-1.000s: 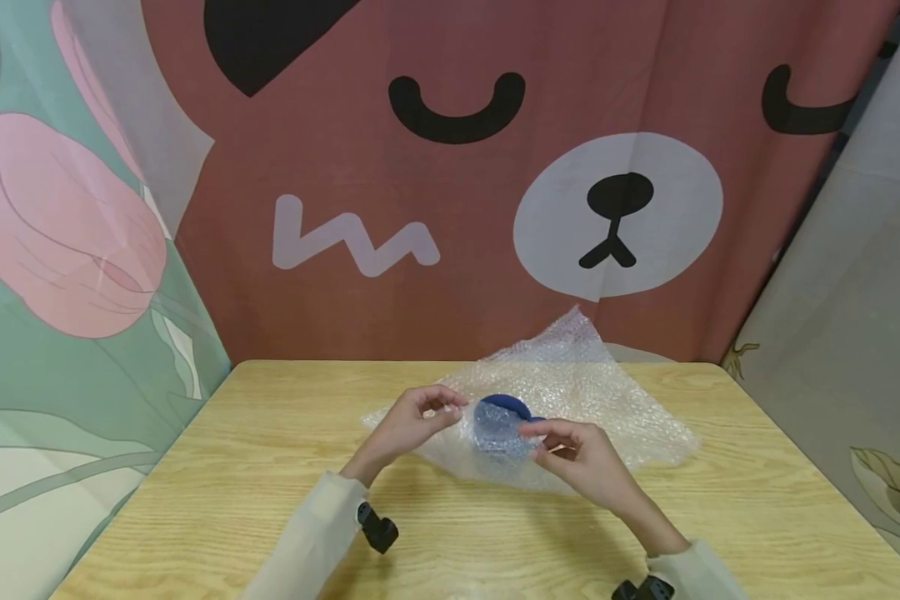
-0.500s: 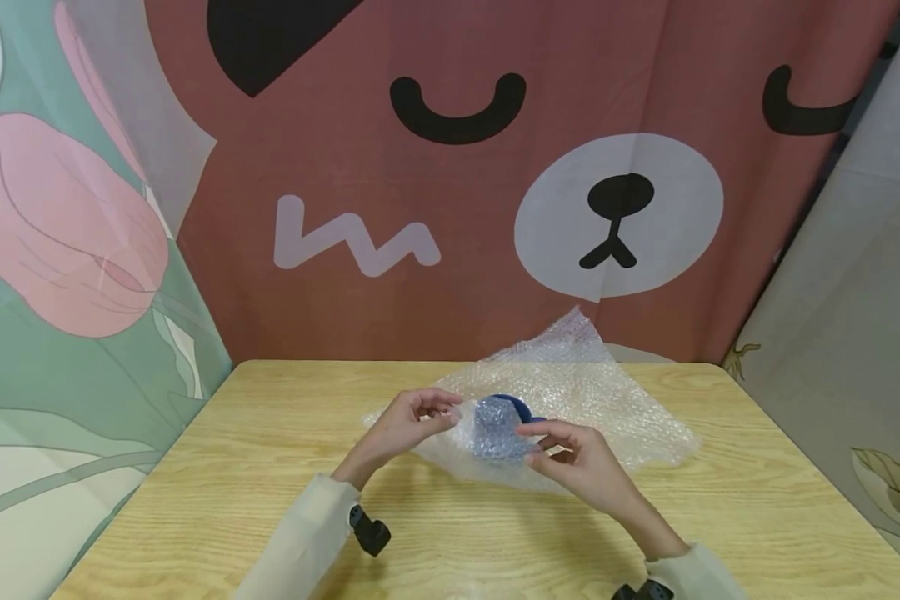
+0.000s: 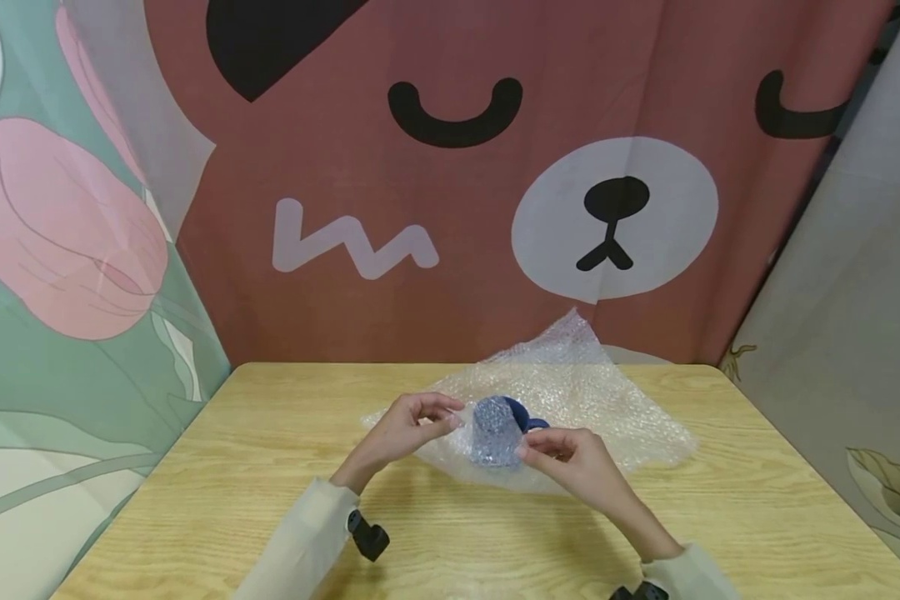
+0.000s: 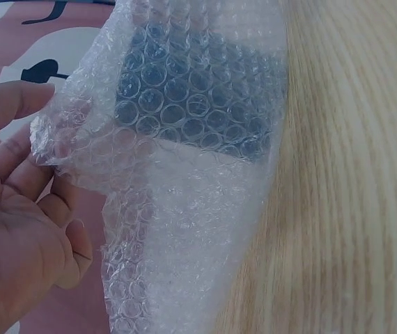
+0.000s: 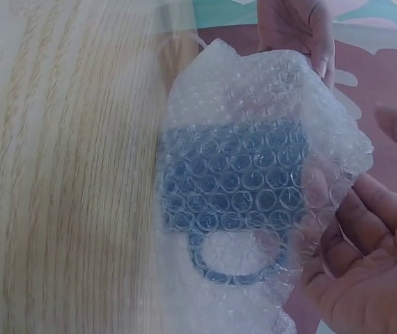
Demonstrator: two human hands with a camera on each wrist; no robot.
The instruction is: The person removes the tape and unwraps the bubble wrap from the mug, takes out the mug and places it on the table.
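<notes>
A blue mug (image 3: 521, 414) stands upright on a sheet of bubble wrap (image 3: 607, 408), its handle (image 3: 537, 424) pointing right. One flap of the wrap lies across the mug's front and the left part of its opening. My left hand (image 3: 412, 427), left of the mug, pinches the edge of the flap between thumb and fingers. On the near right side, my right hand (image 3: 581, 467) holds another part of the flap's edge with thumb and fingertips. Through the clear bubbles (image 5: 237, 177) the mug's body and looped handle show in the right wrist view.
The wooden table (image 3: 450, 533) reaches up to a curtain (image 3: 345, 317) printed with a bear's face. Toward the back, the wrap's far corner (image 3: 576, 327) stands up against that curtain. Patterned cloth hangs on the left (image 3: 60, 250) and the right (image 3: 847, 333).
The flap has been drawn further over the mug, leaving less of its rim bare. My right hand has closed its fingertips on the flap's edge, a little lower; my left hand has barely moved.
</notes>
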